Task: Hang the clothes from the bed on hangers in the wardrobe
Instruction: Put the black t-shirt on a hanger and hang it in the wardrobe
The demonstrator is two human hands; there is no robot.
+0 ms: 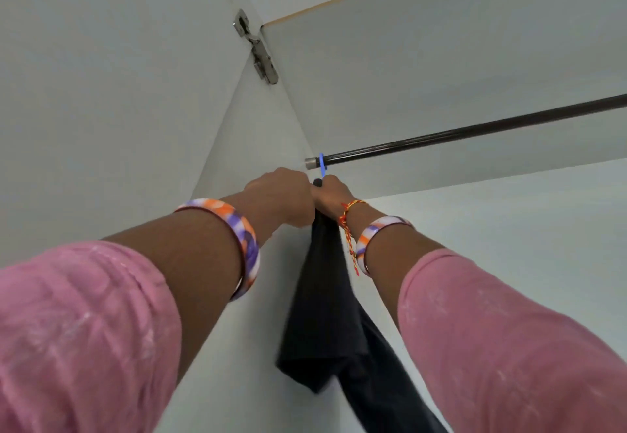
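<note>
Hanger (321, 163) on rail (475, 130), hinge (257, 48) above, perhaps clear.

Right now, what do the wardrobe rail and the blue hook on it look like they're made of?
The rail looks like dark polished metal, with a long glossy highlight and a silvery end cap. The blue hook is probably moulded plastic: thin, evenly bright blue, though it could be coated wire.

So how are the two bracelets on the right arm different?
The thread bracelet is thin, red and yellow, and sits close to the right hand, with a loose end dangling. The wide bangle is a stiff band with orange, purple and white swirls, and sits further down the forearm, by the pink sleeve. Both circle the same arm.
</note>
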